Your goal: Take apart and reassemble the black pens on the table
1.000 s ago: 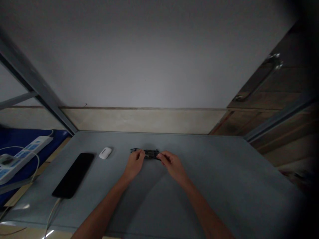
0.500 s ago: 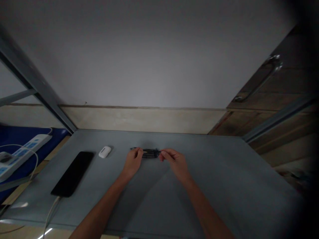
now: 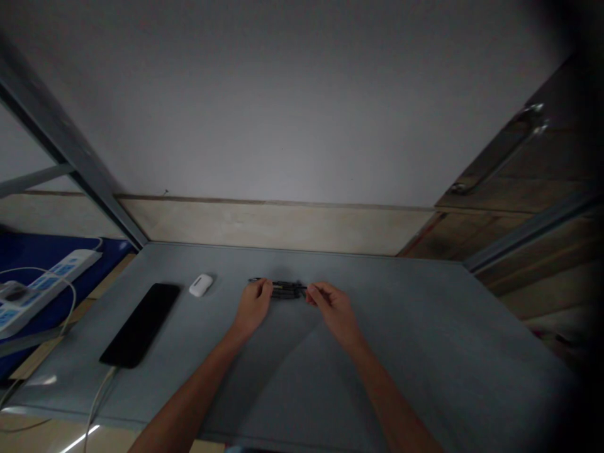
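Observation:
Several slim black pens point(image 3: 285, 291) lie side by side as a small bundle on the grey tabletop; their details are too dark to make out. At the bundle's left end my left hand point(image 3: 255, 302) is closed in a pinch, and a thin dark tip sticks out past its fingers. My right hand point(image 3: 333, 308) pinches a thin dark end at the right side with thumb and forefinger. The fingers cover both ends of the bundle.
Left of my hands lie a white earbud case point(image 3: 201, 285) and a black phone point(image 3: 140, 326) with a white cable point(image 3: 98, 395) plugged in. A white power strip point(image 3: 50, 290) rests on a blue surface beyond the table's left edge. Metal posts point(image 3: 106, 204) stand at the back corners.
The view has shifted slightly. My hands keep nearly the same pinching pose at both ends of the pens; the right hand sits a touch farther from the left.

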A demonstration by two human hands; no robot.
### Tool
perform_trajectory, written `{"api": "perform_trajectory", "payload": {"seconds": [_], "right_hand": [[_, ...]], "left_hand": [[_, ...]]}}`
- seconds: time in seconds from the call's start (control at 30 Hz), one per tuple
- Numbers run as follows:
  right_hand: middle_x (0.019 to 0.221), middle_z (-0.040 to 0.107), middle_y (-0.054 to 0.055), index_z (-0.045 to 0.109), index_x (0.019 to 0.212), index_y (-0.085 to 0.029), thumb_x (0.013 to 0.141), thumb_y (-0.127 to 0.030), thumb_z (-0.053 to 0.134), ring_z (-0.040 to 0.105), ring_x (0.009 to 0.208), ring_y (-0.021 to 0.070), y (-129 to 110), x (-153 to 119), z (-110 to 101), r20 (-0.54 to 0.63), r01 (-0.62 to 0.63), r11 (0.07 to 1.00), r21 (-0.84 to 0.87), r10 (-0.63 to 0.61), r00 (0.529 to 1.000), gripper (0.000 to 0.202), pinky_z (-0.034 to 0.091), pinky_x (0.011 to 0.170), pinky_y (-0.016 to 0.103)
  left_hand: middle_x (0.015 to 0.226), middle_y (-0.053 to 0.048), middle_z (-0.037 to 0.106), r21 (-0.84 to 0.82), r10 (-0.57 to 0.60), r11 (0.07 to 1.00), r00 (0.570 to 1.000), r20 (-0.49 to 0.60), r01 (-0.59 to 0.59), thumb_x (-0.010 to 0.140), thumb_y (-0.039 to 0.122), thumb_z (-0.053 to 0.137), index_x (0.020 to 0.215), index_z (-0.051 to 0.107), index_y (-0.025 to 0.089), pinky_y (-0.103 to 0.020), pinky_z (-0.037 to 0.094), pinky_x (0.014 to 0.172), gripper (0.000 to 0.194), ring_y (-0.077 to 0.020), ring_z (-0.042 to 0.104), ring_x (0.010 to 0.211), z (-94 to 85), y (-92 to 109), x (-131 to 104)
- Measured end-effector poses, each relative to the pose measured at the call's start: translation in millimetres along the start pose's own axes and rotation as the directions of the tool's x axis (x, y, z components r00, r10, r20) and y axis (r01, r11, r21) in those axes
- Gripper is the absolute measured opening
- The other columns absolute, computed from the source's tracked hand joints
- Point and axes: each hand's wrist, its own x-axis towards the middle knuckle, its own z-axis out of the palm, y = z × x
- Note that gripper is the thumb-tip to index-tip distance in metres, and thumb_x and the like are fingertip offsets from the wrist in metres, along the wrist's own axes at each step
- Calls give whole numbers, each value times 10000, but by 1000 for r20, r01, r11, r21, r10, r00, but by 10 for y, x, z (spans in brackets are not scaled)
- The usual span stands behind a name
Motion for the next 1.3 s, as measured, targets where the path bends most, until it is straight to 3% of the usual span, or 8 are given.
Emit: {"api": "perform_trajectory", "payload": {"seconds": [0.3, 0.47, 0.6, 0.8, 1.0, 1.17, 1.3], "right_hand": [[757, 657, 50, 641, 843, -175, 860, -451, 546, 567, 674, 156, 78, 34, -13, 21, 17, 996, 92, -19, 1000, 293, 464, 667, 287], [644, 616, 33, 628, 710, -179, 862, -505, 515, 542, 598, 150, 58, 30, -14, 41, -5, 999, 52, 3, 999, 378, 442, 597, 275], [533, 543, 6, 574, 594, -193, 872, -539, 478, 504, 516, 140, 37, 21, -19, 5, -46, 998, 48, 46, 999, 454, 407, 545, 266], [620, 575, 25, 596, 655, -181, 878, -504, 495, 520, 586, 145, 20, 39, -31, -55, 4, 999, 36, -2, 999, 405, 409, 590, 264], [682, 591, 31, 612, 750, -185, 889, -483, 491, 544, 661, 162, 28, 41, -27, 12, 62, 998, -5, -62, 998, 350, 422, 645, 270], [524, 509, 3, 547, 579, -201, 896, -526, 441, 490, 517, 144, 28, 5, -19, -6, -13, 998, -54, 13, 1000, 466, 385, 540, 264], [479, 455, -10, 506, 535, -202, 887, -538, 446, 432, 462, 131, 9, -1, -27, -52, -38, 992, -117, 32, 998, 490, 337, 489, 261]], "left_hand": [[605, -1, 504, 16, 7, 1000, 999, 47, -7, 910, 306, 343, 617, 461, 178, -237, 286, 560, 340, -132, 464, 584, 7, 30, -1], [629, -18, 541, 22, -10, 1000, 999, 52, 9, 926, 322, 331, 641, 500, 172, -241, 291, 563, 364, -142, 490, 602, 21, 16, -11], [642, -19, 550, 62, 40, 997, 994, 98, -46, 933, 334, 337, 681, 536, 165, -243, 292, 578, 363, -144, 501, 619, 21, 53, -27], [633, -4, 525, 53, 48, 997, 986, 157, -57, 930, 342, 349, 659, 511, 168, -241, 281, 565, 361, -136, 485, 603, 29, 104, -57], [594, 0, 494, -28, 1, 1000, 994, 108, 2, 935, 354, 321, 641, 480, 176, -241, 296, 550, 379, -135, 464, 573, 25, 69, -30], [609, -3, 494, 22, 22, 999, 998, 59, -23, 931, 349, 338, 654, 484, 178, -247, 284, 560, 357, -136, 455, 584, 15, 68, -18], [584, 12, 467, 34, 26, 999, 996, 84, -29, 922, 325, 352, 648, 474, 182, -245, 275, 557, 333, -135, 454, 573, 30, 73, -41]]}}
